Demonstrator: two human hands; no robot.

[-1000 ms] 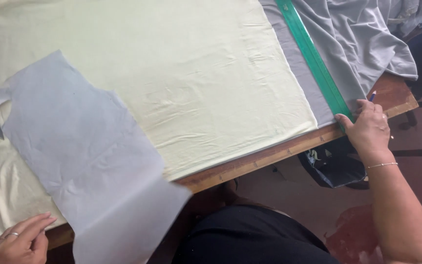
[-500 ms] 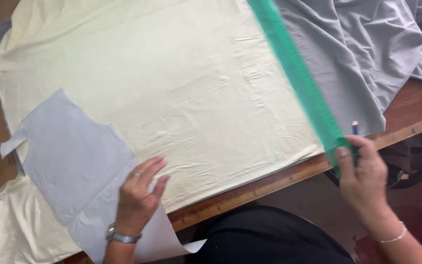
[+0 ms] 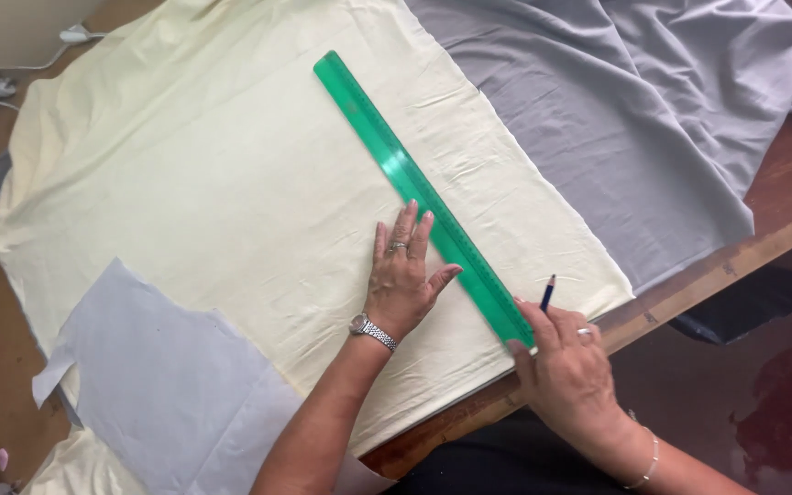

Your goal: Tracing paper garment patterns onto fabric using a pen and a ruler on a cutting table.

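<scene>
the left hand [image 3: 402,280] lies flat and spread on the pale yellow fabric [image 3: 213,174], beside the green ruler [image 3: 419,188] — the right hand [image 3: 566,367] grips a pencil [image 3: 547,293] at the ruler's near end.

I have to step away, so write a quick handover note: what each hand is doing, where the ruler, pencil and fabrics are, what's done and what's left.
Left hand: flat on the pale yellow fabric, fingertips against the green ruler.
Right hand: steadying the ruler's near end and holding a pencil, tip up, off the cloth.
Ruler lies diagonally across the yellow fabric, near its right edge. Grey fabric lies to the right; a grey paper pattern piece lies at lower left on the wooden table.
Done: ruler placed.
Left: no drawn line visible along the ruler.
</scene>
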